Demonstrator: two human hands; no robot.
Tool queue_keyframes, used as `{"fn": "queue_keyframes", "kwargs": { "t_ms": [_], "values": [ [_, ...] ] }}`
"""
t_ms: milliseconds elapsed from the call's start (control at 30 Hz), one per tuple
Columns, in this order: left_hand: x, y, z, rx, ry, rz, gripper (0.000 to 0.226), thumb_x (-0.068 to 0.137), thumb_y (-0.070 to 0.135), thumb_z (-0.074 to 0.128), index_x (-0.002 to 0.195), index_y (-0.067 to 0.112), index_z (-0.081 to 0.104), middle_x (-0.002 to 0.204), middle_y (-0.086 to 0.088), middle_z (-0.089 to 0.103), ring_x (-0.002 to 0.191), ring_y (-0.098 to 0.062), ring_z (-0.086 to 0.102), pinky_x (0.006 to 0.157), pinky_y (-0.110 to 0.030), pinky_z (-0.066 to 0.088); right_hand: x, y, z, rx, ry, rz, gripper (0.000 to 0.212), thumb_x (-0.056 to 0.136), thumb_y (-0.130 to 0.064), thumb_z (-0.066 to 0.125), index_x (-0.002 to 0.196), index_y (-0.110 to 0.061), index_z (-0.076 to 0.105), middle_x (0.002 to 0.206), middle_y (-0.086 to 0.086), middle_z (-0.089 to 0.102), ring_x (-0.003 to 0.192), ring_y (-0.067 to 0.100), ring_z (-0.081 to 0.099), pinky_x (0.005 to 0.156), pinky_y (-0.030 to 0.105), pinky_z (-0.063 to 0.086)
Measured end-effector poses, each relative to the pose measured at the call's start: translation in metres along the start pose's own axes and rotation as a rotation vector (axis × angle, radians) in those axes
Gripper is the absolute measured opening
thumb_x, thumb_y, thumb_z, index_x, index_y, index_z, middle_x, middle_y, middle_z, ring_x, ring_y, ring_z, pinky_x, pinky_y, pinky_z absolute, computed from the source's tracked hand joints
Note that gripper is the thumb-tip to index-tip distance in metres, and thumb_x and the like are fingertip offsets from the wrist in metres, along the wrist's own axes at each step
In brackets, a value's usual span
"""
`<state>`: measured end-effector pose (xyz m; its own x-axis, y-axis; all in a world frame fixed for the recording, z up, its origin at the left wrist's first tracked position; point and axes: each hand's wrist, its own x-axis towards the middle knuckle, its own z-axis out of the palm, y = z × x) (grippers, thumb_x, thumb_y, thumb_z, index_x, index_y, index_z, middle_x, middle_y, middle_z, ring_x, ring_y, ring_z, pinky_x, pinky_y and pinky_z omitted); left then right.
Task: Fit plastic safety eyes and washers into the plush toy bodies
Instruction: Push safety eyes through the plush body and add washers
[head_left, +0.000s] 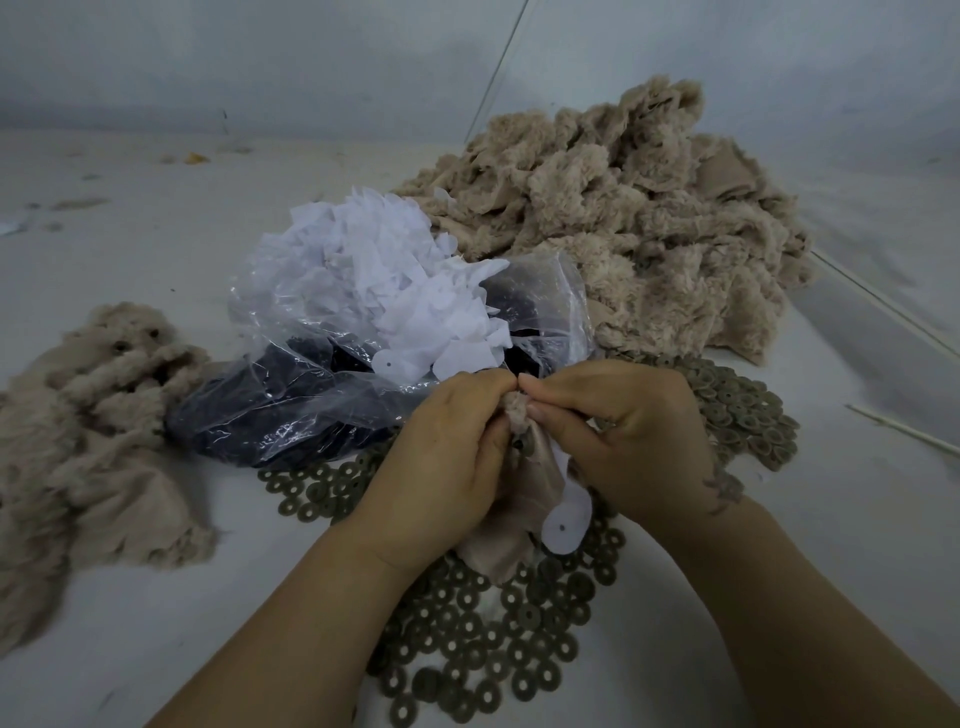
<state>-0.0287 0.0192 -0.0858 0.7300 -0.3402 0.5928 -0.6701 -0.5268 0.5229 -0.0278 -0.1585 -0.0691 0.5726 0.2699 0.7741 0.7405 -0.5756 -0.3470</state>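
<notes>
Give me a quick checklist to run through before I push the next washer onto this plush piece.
1. Plush piece held by both hands: ok, left hand and right hand both pinch it.
2. Washers within reach: ok, spread on the table under the hands.
3. White backing disc on the piece: ok, it hangs below the right hand.
4. Eye post through the fabric: cannot tell, fingers hide it.
5. Bag of dark eyes open and near: ok.
6. Unfinished plush pile at hand: ok, behind the bag.
</notes>
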Motion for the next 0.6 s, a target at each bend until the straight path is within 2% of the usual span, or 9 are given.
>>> {"fn": "queue_keyframes", "kwargs": {
  "t_ms": [100,300,400,500,600],
  "values": [
    [0.0001,-0.0001,0.0005,0.006,0.018,0.011,0.016,0.096,0.007,0.051,0.105,0.006,0.064,0.09,-0.001,0.062,0.083,-0.014,0.054,0.076,-0.019,0.042,-0.0002,-0.001,0.0026,-0.011,0.011,0.023,0.015,0.083,-0.005,0.074,0.097,-0.003,0.079,0.086,0.006,0.077,0.076,0.012,0.071,0.074,0.019,0.057],
    [0.0024,-0.0013,0.0002,0.015,0.062,0.042,0.019,0.092,-0.002,0.054,0.103,0.003,0.068,0.089,0.012,0.054,0.08,-0.004,0.048,0.077,-0.005,0.035,-0.0002,-0.0065,0.0054,-0.071,0.04,0.004,0.007,0.082,-0.004,0.074,0.086,-0.003,0.079,0.073,0.007,0.074,0.063,0.017,0.068,0.062,0.027,0.054],
    [0.0028,-0.0028,-0.0002,0.018,0.061,0.065,0.016,0.091,-0.006,0.056,0.098,0.003,0.068,0.087,0.015,0.051,0.078,-0.006,0.047,0.074,-0.007,0.036,-0.0006,-0.0072,0.0061,-0.086,0.027,-0.002,0.006,0.082,-0.004,0.074,0.084,-0.004,0.079,0.07,0.006,0.072,0.06,0.017,0.066,0.059,0.027,0.052],
    [0.0031,-0.0022,0.0,0.024,0.072,0.076,0.011,0.09,-0.007,0.056,0.089,0.0,0.065,0.083,0.01,0.051,0.074,-0.012,0.047,0.069,-0.014,0.038,-0.0015,-0.0081,0.008,-0.087,0.009,0.016,0.006,0.083,-0.005,0.072,0.083,-0.004,0.078,0.07,0.006,0.072,0.06,0.017,0.065,0.058,0.027,0.05],
    [0.0026,-0.0015,0.0012,0.026,0.103,0.052,0.011,0.09,-0.004,0.055,0.089,0.0,0.065,0.083,0.01,0.048,0.075,-0.008,0.043,0.07,-0.01,0.035,0.0,-0.009,0.0074,-0.051,-0.006,0.042,0.008,0.084,-0.006,0.071,0.085,-0.007,0.078,0.074,0.001,0.073,0.064,0.012,0.066,0.06,0.025,0.052]
  ]
}}
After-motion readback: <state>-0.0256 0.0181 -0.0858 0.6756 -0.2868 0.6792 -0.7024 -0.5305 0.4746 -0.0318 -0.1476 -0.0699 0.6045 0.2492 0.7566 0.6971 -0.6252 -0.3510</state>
